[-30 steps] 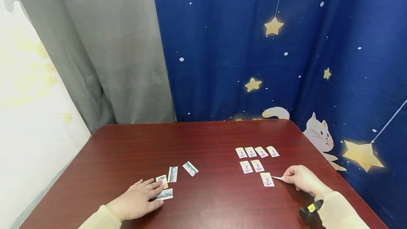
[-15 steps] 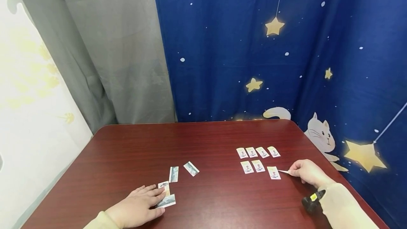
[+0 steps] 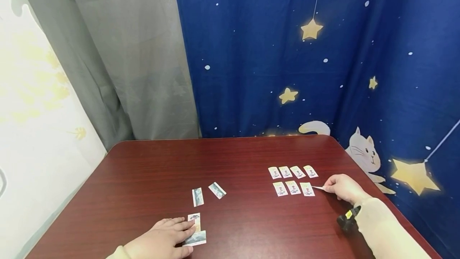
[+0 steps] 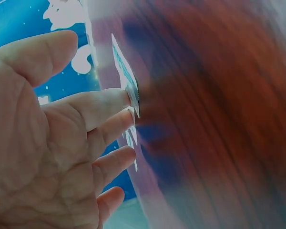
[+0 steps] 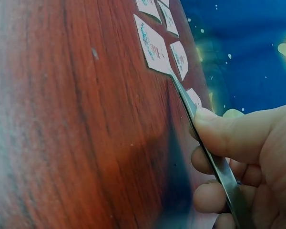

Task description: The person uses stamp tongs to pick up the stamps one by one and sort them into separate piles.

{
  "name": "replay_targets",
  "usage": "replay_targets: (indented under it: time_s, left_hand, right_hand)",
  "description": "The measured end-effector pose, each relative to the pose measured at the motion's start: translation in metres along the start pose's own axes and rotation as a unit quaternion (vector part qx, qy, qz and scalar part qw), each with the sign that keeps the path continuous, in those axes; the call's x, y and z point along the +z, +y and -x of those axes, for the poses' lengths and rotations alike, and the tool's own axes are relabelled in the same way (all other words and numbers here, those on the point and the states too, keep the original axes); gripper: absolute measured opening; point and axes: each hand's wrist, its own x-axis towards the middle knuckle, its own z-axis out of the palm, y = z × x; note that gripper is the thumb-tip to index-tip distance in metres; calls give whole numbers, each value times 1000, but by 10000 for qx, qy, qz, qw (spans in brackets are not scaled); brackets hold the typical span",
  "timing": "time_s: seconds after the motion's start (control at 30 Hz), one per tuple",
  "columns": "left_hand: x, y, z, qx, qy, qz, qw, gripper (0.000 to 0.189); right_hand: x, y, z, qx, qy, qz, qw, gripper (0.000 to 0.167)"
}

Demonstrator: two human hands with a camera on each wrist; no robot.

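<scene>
My right hand (image 3: 343, 187) pinches metal tweezers (image 5: 219, 167) between thumb and fingers. At the tweezers' tips is a small white card (image 5: 153, 47) with a coloured figure, lying at the right end of the nearer row in the head view. My left hand (image 3: 167, 235) lies flat with fingers spread. Its fingertips rest on a picture card with a pale orange patch (image 3: 194, 217) and a grey-green card (image 3: 197, 238) overlapping below. The undersides of both are hidden.
Two more grey-green cards, one upright (image 3: 197, 197) and one slanted (image 3: 217, 190), lie beyond my left hand. Several figure cards (image 3: 285, 172) form the far row, with two more (image 3: 280, 189) in the nearer row. The dark red table (image 3: 161, 163) ends at curtains.
My right hand has carried the figure card away from me to the nearer row's right end. My left hand has slid nearer and rightward, dragging its two cards along.
</scene>
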Motion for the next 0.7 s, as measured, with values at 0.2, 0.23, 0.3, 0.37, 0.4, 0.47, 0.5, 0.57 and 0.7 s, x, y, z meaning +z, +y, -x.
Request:
replay_targets:
  time_s: [0.2, 0.23, 0.3, 0.37, 0.4, 0.47, 0.5, 0.57, 0.7]
  left_hand:
    - [0, 8, -2, 181, -132, 147, 9996, 63]
    - [1, 9, -3, 239, -119, 108, 9996, 63]
    - [1, 11, -4, 390, -10, -41, 9992, 62]
    - [1, 13, -6, 490, 91, -161, 9986, 62]
    - [1, 14, -7, 527, 141, -213, 9983, 62]
    - [1, 16, -10, 582, 231, -282, 9976, 62]
    - [1, 17, -11, 590, 259, -296, 9975, 62]
    - [1, 19, -14, 590, 301, -315, 9973, 62]
    - [0, 24, -19, 484, 204, -211, 9984, 63]
  right_hand:
    - [-1, -3, -2, -19, -29, 52, 10000, 8]
    - [-1, -4, -2, -5, -28, 59, 10000, 8]
    - [-1, -4, -3, 3, -34, 56, 10000, 7]
    - [-1, -3, -4, 8, -49, 46, 10000, 7]
    - [-2, -3, -4, 9, -70, 24, 10000, 7]
    - [-3, -3, -4, 38, -97, -15, 9999, 8]
    - [-4, -3, -3, 61, -104, -43, 9999, 9]
    - [-6, -4, -2, 71, -73, -103, 9999, 10]
    - [-6, -14, -1, -104, 89, -316, 9994, 15]
